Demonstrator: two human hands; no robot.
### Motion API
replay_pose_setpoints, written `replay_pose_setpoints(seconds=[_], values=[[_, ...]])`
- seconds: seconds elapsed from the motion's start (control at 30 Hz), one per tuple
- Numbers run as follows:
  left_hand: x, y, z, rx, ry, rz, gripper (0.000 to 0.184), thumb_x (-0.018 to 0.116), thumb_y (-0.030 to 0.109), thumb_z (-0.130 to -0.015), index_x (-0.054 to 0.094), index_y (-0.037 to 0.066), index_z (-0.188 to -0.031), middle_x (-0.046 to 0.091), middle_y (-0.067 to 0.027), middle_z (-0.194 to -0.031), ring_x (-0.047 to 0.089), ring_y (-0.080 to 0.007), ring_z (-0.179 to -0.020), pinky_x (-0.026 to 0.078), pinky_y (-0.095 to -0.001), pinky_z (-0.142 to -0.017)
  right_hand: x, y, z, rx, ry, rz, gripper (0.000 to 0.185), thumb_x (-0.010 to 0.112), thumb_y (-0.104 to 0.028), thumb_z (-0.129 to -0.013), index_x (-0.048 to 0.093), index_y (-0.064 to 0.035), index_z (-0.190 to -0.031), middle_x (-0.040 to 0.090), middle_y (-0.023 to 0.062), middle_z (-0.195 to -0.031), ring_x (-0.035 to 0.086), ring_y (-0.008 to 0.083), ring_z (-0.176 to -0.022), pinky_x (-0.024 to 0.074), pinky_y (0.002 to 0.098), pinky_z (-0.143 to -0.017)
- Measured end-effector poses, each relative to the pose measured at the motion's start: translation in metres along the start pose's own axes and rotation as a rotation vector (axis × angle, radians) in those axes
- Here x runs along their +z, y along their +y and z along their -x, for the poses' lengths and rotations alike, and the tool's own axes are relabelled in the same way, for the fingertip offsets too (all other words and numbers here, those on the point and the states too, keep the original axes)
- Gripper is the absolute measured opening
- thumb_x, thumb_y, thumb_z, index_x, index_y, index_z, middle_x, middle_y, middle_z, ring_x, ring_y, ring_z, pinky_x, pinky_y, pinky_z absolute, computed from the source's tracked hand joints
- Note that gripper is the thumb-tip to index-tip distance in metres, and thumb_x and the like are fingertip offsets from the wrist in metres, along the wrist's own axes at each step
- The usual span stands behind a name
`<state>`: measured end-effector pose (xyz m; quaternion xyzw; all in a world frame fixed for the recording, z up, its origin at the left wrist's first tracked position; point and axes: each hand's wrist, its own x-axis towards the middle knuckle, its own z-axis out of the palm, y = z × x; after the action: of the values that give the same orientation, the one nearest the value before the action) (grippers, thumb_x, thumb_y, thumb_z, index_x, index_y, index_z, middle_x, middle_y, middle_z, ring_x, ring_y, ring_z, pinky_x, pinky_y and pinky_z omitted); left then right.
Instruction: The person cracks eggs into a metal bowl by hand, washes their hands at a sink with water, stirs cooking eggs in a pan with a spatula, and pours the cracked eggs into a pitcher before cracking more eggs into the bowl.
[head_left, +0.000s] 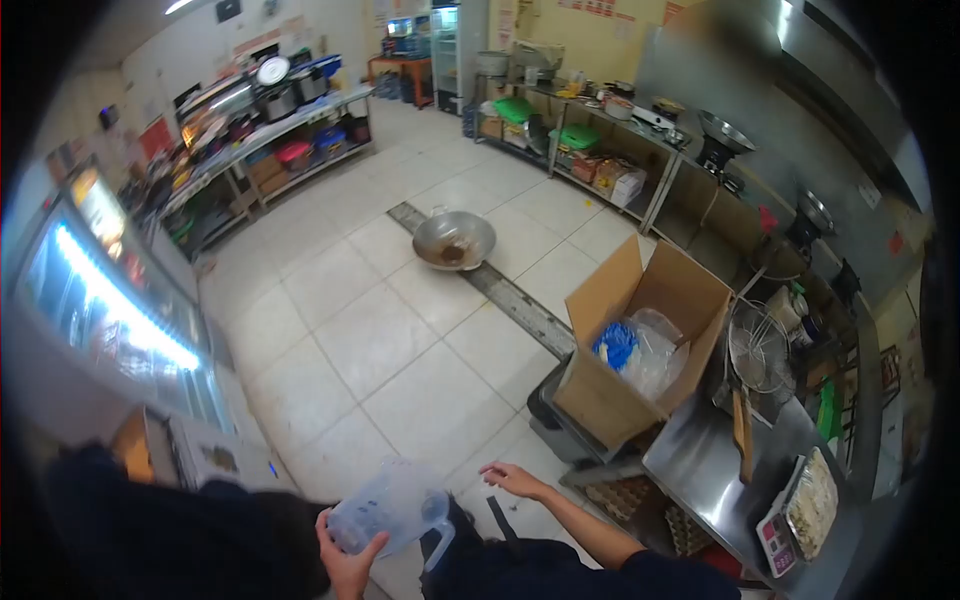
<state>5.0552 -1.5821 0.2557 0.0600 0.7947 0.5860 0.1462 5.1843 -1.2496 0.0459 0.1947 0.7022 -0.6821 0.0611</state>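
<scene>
A clear plastic pitcher [393, 506] with a handle is tilted on its side near the bottom of the view. My left hand [347, 556] grips it around its base end, thumb on one side and fingers on the other. To the right of the pitcher, my right hand [512, 480] hangs in the air over the tiled floor, fingers loosely stretched and holding nothing. A cardboard box [610, 400] with raised flaps stands beyond that hand, with clear plastic and a blue bag [617, 345] inside.
A large wok [455, 240] with brown residue rests on the floor over a drain strip [520, 311]. On the right, a steel table [705, 462] carries a kitchen scale [776, 543] with a filled tray [812, 505]. A lit display fridge [115, 310] stands left.
</scene>
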Motion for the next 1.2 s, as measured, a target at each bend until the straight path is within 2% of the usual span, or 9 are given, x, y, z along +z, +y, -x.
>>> replay_pose_setpoints(seconds=[0.23,0.33,0.47,0.53,0.67,0.8,0.97,1.03,1.2], values=[[0.115,0.07,-0.294,-0.155,-0.117,-0.08,0.106,0.094,0.023,-0.061,0.03,0.004,-0.144,0.052,-0.018,-0.124,0.058,-0.0278,-0.108,0.05,-0.0369,-0.09,-0.093,-0.134,-0.146,0.106,0.018,-0.42,0.048,0.049,-0.042,-0.102,0.048,-0.0093,-0.136,0.058,0.0047,-0.119,0.052,0.0162,-0.115,0.0427,0.0322,-0.095],[0.205,0.117,-0.417,-0.117,-0.406,-0.075,0.107,0.091,0.022,-0.065,0.025,0.007,-0.147,0.049,-0.0198,-0.129,0.056,-0.0306,-0.113,0.051,-0.0384,-0.089,-0.148,-0.178,-0.188,-0.103,0.349,-0.285,0.05,0.057,-0.03,-0.099,0.043,-0.0068,-0.141,0.056,0.0089,-0.127,0.056,0.018,-0.113,0.0454,0.0332,-0.095],[0.354,0.215,-0.538,-0.122,-0.769,-0.166,0.104,0.089,0.02,-0.066,0.025,0.008,-0.148,0.047,-0.0185,-0.133,0.055,-0.0295,-0.115,0.05,-0.0399,-0.091,-0.235,-0.245,-0.227,-0.101,0.696,-0.295,0.047,0.062,-0.024,-0.097,0.047,-0.0074,-0.138,0.058,0.009,-0.122,0.057,0.0168,-0.109,0.0477,0.0314,-0.091],[0.433,0.234,-0.592,-0.134,-1.121,0.044,0.103,0.087,0.019,-0.068,0.024,0.009,-0.149,0.046,-0.0157,-0.135,0.052,-0.0285,-0.12,0.049,-0.0408,-0.093,-0.287,-0.264,-0.248,-0.156,0.799,-0.379,0.037,0.066,-0.02,-0.094,0.058,-0.0074,-0.128,0.06,0.0068,-0.113,0.058,0.016,-0.101,0.0491,0.0304,-0.084],[0.572,0.212,-0.687,-0.111,-1.364,0.114,0.103,0.085,0.019,-0.069,0.022,0.011,-0.151,0.044,-0.0148,-0.139,0.046,-0.0296,-0.127,0.048,-0.0421,-0.095,-0.402,-0.29,-0.29,-0.222,0.974,-0.19,0.018,0.07,-0.012,-0.089,0.067,0.0,-0.103,0.061,0.0098,-0.105,0.06,0.0201,-0.094,0.049,0.0303,-0.082],[0.695,0.22,-0.729,-0.321,-1.303,0.119,0.103,0.08,0.028,-0.078,0.012,0.019,-0.155,0.037,-0.0175,-0.145,0.039,-0.0327,-0.134,0.045,-0.0471,-0.1,-0.533,-0.294,-0.347,-0.261,1.107,-0.033,0.015,0.07,-0.012,-0.087,0.069,-0.0015,-0.097,0.064,0.0119,-0.097,0.06,0.0282,-0.093,0.0473,0.034,-0.081],[0.806,0.243,-0.826,-0.054,-1.086,-0.315,0.09,0.068,0.034,-0.091,0.005,0.023,-0.156,0.034,-0.021,-0.148,0.041,-0.0338,-0.133,0.044,-0.0518,-0.099,-0.702,-0.311,-0.428,-0.178,1.117,0.364,0.011,0.069,-0.015,-0.086,0.07,-0.0054,-0.091,0.064,0.0075,-0.088,0.061,0.0276,-0.086,0.0444,0.0362,-0.082],[0.844,0.25,-0.877,-0.205,-1.069,-0.401,0.084,0.064,0.035,-0.094,0.007,0.021,-0.155,0.035,-0.0221,-0.148,0.044,-0.0332,-0.13,0.045,-0.0493,-0.096,-0.774,-0.308,-0.456,-0.143,1.087,0.41,0.012,0.068,-0.018,-0.086,0.07,-0.0075,-0.091,0.064,0.0062,-0.089,0.061,0.027,-0.092,0.0441,0.0391,-0.087],[0.958,0.239,-1.012,-0.083,-1.152,-0.615,0.068,0.059,0.035,-0.096,0.027,0.01,-0.151,0.05,-0.0202,-0.136,0.054,-0.0305,-0.121,0.047,-0.0457,-0.096,-0.957,-0.307,-0.537,-0.108,1.086,0.473,0.009,0.069,-0.018,-0.086,0.072,-0.0116,-0.092,0.063,0.0027,-0.089,0.059,0.0233,-0.093,0.0381,0.0416,-0.098]])
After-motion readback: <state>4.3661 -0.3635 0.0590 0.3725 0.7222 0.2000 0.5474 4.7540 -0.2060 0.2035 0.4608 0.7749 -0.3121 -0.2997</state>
